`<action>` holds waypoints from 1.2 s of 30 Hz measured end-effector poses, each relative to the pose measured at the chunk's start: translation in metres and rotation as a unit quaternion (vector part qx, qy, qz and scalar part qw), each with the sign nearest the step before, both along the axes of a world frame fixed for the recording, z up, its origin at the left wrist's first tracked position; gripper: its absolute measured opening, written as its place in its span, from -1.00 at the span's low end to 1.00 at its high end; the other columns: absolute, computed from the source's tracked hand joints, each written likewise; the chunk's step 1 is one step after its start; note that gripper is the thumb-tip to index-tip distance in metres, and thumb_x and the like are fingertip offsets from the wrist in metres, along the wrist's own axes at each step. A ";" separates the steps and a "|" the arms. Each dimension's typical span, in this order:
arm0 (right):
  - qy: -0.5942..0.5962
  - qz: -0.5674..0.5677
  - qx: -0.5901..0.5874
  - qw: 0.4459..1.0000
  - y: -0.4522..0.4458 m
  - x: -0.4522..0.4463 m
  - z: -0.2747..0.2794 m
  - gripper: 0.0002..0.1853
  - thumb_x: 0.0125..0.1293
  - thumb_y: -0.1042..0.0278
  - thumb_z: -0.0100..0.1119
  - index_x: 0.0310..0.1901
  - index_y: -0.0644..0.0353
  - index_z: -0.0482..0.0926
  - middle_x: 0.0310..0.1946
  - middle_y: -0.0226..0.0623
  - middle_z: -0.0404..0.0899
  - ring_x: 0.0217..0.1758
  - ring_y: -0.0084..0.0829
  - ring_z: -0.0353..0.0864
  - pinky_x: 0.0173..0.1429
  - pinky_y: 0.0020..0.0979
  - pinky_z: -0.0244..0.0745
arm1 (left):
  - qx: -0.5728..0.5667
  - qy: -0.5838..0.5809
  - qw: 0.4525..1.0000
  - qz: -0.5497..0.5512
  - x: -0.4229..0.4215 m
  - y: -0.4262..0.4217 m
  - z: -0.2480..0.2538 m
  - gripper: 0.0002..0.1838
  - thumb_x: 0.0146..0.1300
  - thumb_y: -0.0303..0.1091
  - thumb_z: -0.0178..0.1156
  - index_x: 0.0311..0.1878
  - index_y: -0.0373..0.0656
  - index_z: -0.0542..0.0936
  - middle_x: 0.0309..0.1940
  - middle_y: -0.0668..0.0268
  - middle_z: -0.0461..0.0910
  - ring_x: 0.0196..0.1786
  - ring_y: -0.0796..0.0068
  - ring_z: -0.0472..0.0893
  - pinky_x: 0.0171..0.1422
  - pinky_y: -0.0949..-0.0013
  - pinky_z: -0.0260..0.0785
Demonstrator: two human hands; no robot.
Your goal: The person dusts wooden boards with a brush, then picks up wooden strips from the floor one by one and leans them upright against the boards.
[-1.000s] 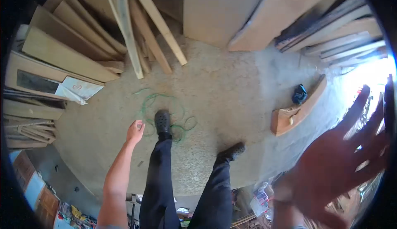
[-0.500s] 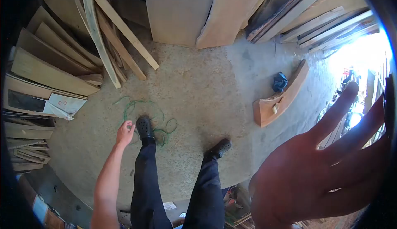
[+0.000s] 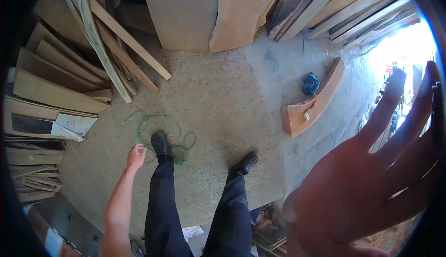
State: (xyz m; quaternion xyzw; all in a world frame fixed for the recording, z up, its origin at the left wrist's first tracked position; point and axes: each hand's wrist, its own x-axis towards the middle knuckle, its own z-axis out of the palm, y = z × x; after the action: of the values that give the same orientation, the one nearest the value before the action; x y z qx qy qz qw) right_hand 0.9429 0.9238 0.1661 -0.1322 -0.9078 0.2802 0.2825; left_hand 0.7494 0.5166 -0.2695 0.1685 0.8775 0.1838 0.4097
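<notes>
My left hand [image 3: 136, 156] hangs low over the floor with its fingers curled loosely; whether anything small is between them is too small to tell. Just to its right lies tangled green string [image 3: 179, 151] around my left shoe [image 3: 160, 144]. Large and close to the camera, my right hand [image 3: 367, 182] is raised at the right with its fingers spread and nothing in it. Beyond it on the floor rests a curved wooden piece [image 3: 320, 101], with a dark blue bundle [image 3: 310, 84] beside it and a small pale object [image 3: 307, 114] on it.
Wooden boards [image 3: 60, 92] and long battens [image 3: 125, 43] lean at the left and upper left. Wide panels [image 3: 186, 15] stand at the top, with more planks [image 3: 357, 20] at the upper right. My right shoe [image 3: 249, 161] is on the concrete floor [image 3: 213, 104].
The view has shifted, so the floor objects sit further left in it. My right hand stays raised near the camera, its fingers spread. My left hand still hangs beside the left shoe.
</notes>
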 end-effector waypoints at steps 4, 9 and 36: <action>-0.001 -0.006 -0.001 1.000 0.010 0.001 0.006 -0.53 0.51 0.17 -0.18 0.19 0.40 0.48 0.18 0.01 0.51 0.30 -0.14 0.47 0.42 -0.13 0.26 | -0.011 -0.031 0.999 0.018 0.008 0.025 0.005 -0.61 0.34 -0.08 0.19 0.08 -0.12 0.56 -0.08 0.20 0.68 -0.13 0.20 0.70 0.07 0.19 0.48; -0.006 -0.015 -0.011 1.000 0.028 -0.004 0.018 -0.53 0.51 0.17 -0.17 0.18 0.40 0.48 0.18 0.01 0.52 0.30 -0.14 0.47 0.42 -0.13 0.26 | 0.017 -0.021 1.000 0.012 0.009 0.043 0.004 -0.62 0.33 -0.08 0.20 0.08 -0.12 0.56 -0.06 0.20 0.68 -0.02 0.16 0.67 0.10 0.19 0.47; 0.003 -0.030 -0.035 0.999 0.109 0.032 0.098 -0.57 0.48 0.18 -0.08 0.14 0.39 0.50 0.14 0.00 0.53 0.27 -0.12 0.49 0.43 -0.12 0.24 | -0.038 0.003 0.997 -0.071 0.009 0.004 0.032 -0.62 0.31 -0.10 0.22 0.05 -0.17 0.56 -0.08 0.19 0.68 0.03 0.15 0.64 0.16 0.19 0.45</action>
State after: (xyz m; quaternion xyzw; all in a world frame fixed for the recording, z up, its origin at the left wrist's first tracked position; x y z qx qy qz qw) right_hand 0.9744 1.0333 0.2644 -0.1687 -0.8921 0.3036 0.2890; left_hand 0.7582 0.5206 -0.2380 0.2153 0.8710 0.1202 0.4250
